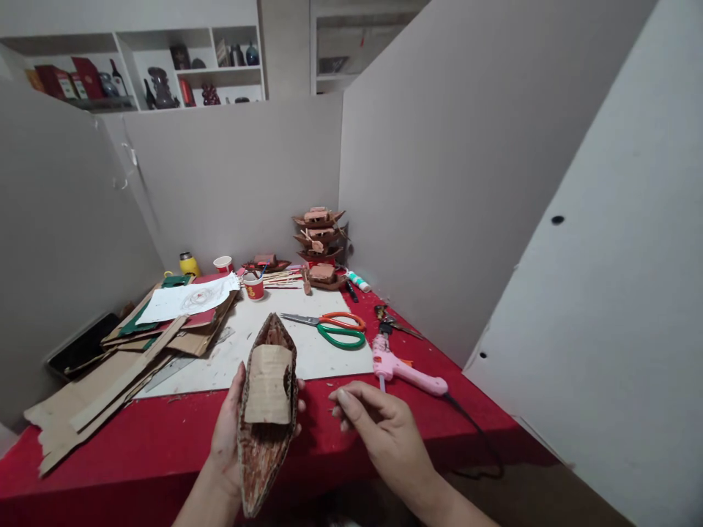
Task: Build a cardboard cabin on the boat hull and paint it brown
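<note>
A brown cardboard model boat (269, 388) with a curved tan cardboard canopy across its middle rests in my left hand (228, 421). The fingers wrap beneath its hull, and some tips show along the right side. To the right of the boat, apart from it, is my right hand (378, 424). Its thumb and forefinger are pinched together; what they hold, if anything, is too small to make out. Beyond that hand lies a pink hot glue gun (409, 372). Scissors (335, 328) with one orange and one green handle lie on the white board (236, 369).
Cardboard sheets (115, 388) and a drawing on paper (192, 298) lie at the left. Several finished boats (321, 234) are stacked at the back, near a paper cup (253, 287) and thin sticks (283, 278). Grey partitions (231, 183) enclose the red-covered table (181, 432).
</note>
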